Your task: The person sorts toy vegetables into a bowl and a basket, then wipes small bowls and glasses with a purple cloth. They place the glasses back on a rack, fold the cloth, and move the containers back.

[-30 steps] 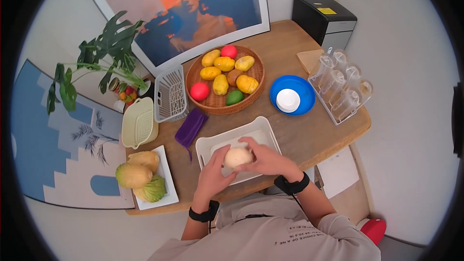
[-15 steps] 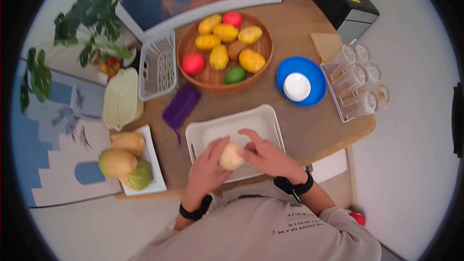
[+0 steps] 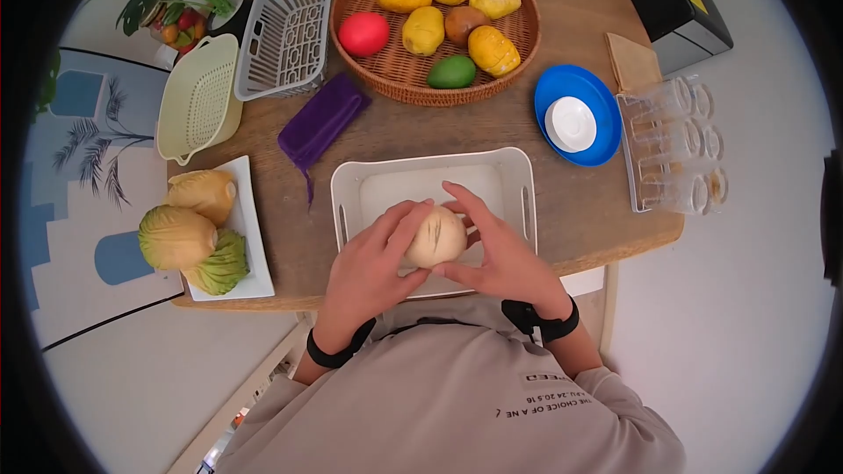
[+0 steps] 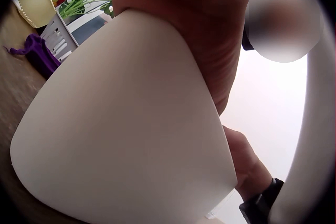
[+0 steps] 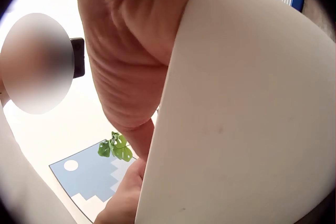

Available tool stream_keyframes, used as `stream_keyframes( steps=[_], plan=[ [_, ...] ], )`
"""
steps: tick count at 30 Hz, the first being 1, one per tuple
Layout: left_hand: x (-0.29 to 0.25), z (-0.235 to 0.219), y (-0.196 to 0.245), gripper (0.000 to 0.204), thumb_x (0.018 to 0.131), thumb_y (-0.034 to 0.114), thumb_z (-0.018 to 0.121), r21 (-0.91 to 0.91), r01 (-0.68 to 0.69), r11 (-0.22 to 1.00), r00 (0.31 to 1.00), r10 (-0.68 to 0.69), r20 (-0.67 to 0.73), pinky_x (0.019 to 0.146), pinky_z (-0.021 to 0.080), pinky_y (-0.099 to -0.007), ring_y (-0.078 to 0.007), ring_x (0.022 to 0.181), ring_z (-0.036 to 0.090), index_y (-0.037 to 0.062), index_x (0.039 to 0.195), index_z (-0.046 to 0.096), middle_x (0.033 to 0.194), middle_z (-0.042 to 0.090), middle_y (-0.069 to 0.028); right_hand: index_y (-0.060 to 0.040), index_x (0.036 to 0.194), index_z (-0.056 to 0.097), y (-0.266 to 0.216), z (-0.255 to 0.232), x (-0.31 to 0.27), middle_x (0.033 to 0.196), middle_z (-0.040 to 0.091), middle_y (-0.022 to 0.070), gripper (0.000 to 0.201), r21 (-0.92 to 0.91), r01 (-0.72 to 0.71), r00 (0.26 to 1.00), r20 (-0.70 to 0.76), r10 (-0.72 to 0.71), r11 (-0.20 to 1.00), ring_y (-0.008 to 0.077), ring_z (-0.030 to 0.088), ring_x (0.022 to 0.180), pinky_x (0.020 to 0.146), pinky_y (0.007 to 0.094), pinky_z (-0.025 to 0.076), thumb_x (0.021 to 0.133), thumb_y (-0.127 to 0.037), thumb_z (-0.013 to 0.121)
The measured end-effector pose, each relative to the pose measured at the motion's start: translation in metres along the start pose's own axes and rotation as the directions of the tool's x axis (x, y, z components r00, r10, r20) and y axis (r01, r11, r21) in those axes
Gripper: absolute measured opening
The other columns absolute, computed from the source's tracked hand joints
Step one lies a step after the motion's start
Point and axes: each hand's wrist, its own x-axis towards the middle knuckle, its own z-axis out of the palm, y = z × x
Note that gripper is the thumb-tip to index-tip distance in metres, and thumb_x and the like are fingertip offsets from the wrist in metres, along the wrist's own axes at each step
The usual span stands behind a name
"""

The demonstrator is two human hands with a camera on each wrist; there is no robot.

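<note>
Cream-coloured and marked with dark slits, a round ball (image 3: 436,237) is held over the white bin (image 3: 386,183) on the wooden counter (image 3: 303,263). Both hands grip it: the left hand (image 3: 367,256) curls fingers and thumb round one side, the right hand (image 3: 507,262) round the other. Whether the ball touches the bin's floor cannot be told; in both wrist views the bin's outer wall hides it. Near the bin lies a purple pouch (image 3: 325,118), with a wicker basket (image 3: 413,92) of fruit beyond. White bowls (image 3: 571,123) sit in a blue dish (image 3: 606,114).
</note>
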Motion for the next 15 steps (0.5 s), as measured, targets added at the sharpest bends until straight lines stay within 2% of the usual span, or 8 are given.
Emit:
stream_keyframes(
  steps=[2,5,7,9,10,11,13,15],
  plan=[
    [0.002,0.001,-0.001,0.080,0.069,0.015,0.083,0.003,-0.001,1.000,1.000,0.001,-0.009,0.082,0.057,-0.0415,-0.0344,0.104,0.066,0.0139,0.142,0.050,0.133,0.059,-0.0093,-0.0014,0.155,0.025,-0.005,-0.006,-0.003,0.126,0.060,0.0240,0.081,0.095,-0.242,0.965,0.127,0.230,0.966,0.0308,0.065,0.093,0.078,0.0380,0.053,0.095,-0.034,0.070],
    [0.000,0.003,-0.002,0.082,0.069,0.015,0.082,-0.001,0.006,1.000,1.000,-0.006,-0.011,0.083,0.057,-0.0424,-0.0355,0.106,0.066,0.0141,0.143,0.049,0.134,0.060,-0.0097,-0.0022,0.155,0.024,0.004,0.000,-0.003,0.119,0.063,0.0225,0.082,0.184,-0.038,0.999,-0.012,0.041,0.982,0.0310,0.065,0.089,0.076,0.0377,0.053,0.095,-0.035,0.070],
    [-0.001,0.001,-0.001,0.083,0.069,0.014,0.082,-0.003,0.021,1.000,1.000,-0.021,-0.007,0.083,0.056,-0.0427,-0.0360,0.107,0.065,0.0143,0.145,0.047,0.133,0.060,-0.0101,-0.0021,0.155,0.025,0.009,0.002,0.001,0.114,0.064,0.0220,0.081,-0.015,0.181,0.980,-0.081,-0.182,0.983,0.0305,0.064,0.084,0.073,0.0375,0.052,0.095,-0.035,0.069],
    [-0.001,0.001,0.001,0.086,0.069,0.014,0.082,-0.009,0.049,0.999,0.999,-0.049,0.002,0.083,0.056,-0.0428,-0.0364,0.107,0.065,0.0143,0.146,0.046,0.133,0.060,-0.0105,-0.0024,0.154,0.025,0.007,-0.001,0.000,0.114,0.064,0.0220,0.082,-0.040,0.129,0.991,-0.022,-0.130,0.991,0.0317,0.064,0.086,0.076,0.0379,0.052,0.094,-0.036,0.070],
    [0.000,0.002,0.001,0.087,0.068,0.014,0.082,-0.001,0.038,0.999,0.999,-0.038,0.006,0.083,0.056,-0.0427,-0.0363,0.107,0.065,0.0145,0.147,0.045,0.133,0.060,-0.0106,-0.0026,0.154,0.025,0.001,-0.007,-0.003,0.116,0.063,0.0223,0.083,0.029,-0.036,0.997,0.067,0.034,0.999,0.0332,0.064,0.091,0.081,0.0384,0.052,0.093,-0.035,0.071],
    [0.001,0.004,-0.001,0.088,0.068,0.015,0.082,0.005,0.027,1.000,1.000,-0.027,0.012,0.083,0.056,-0.0426,-0.0362,0.107,0.065,0.0146,0.148,0.044,0.132,0.060,-0.0107,-0.0029,0.155,0.025,-0.004,-0.010,-0.005,0.119,0.062,0.0225,0.085,0.083,-0.206,0.968,0.166,0.190,0.975,0.0348,0.064,0.096,0.085,0.0388,0.052,0.092,-0.035,0.073],
    [0.000,0.005,-0.001,0.091,0.067,0.016,0.083,0.013,0.020,1.000,1.000,-0.020,0.020,0.083,0.056,-0.0422,-0.0354,0.106,0.066,0.0147,0.149,0.043,0.131,0.061,-0.0106,-0.0035,0.154,0.026,-0.006,-0.015,-0.004,0.120,0.062,0.0229,0.084,0.163,-0.251,0.958,0.181,0.221,0.954,0.0366,0.064,0.100,0.089,0.0395,0.051,0.092,-0.035,0.073],
    [0.001,0.004,0.000,0.093,0.066,0.017,0.084,0.019,0.028,0.999,1.000,-0.029,0.013,0.082,0.056,-0.0416,-0.0340,0.106,0.066,0.0146,0.150,0.042,0.130,0.062,-0.0102,-0.0038,0.153,0.028,-0.003,-0.011,-0.004,0.118,0.062,0.0227,0.081,0.112,-0.088,0.995,0.063,0.081,0.990,0.0374,0.064,0.100,0.089,0.0395,0.050,0.092,-0.036,0.072]
  ],
)
